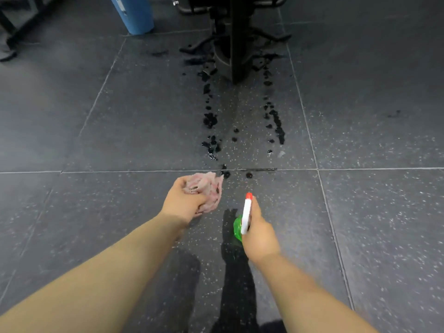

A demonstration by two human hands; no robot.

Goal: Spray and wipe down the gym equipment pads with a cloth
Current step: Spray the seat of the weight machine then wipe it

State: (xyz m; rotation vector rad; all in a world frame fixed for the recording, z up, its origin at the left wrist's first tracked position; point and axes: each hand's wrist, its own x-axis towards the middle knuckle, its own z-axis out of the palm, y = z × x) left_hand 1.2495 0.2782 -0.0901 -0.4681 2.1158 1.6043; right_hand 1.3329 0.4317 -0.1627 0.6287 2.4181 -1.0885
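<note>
Left hand [183, 200] out front at mid-frame, fingers curled tight round a crumpled pale-pink cloth [208, 190]; cloth bunched, sticking out past the knuckles toward the far side, held above the floor; right hand [259, 233] just beside it to the right and nearer the camera, wrapped round a green plastic spray bottle with white trigger head and red nozzle tip [245, 217]; nozzle points away from the person, green body mostly hidden under the hand; hands near each other, not touching. Below: dark grey speckled rubber floor tiles [372, 212] with pale seams; trail of black wet-looking splotches [211, 120] in two rough lines running to a black metal equipment base [236, 39] at top centre; no pad surface discernible on it, too dark; blue cylindrical bin [134, 13] top left, standing on the floor, apart from the base.
</note>
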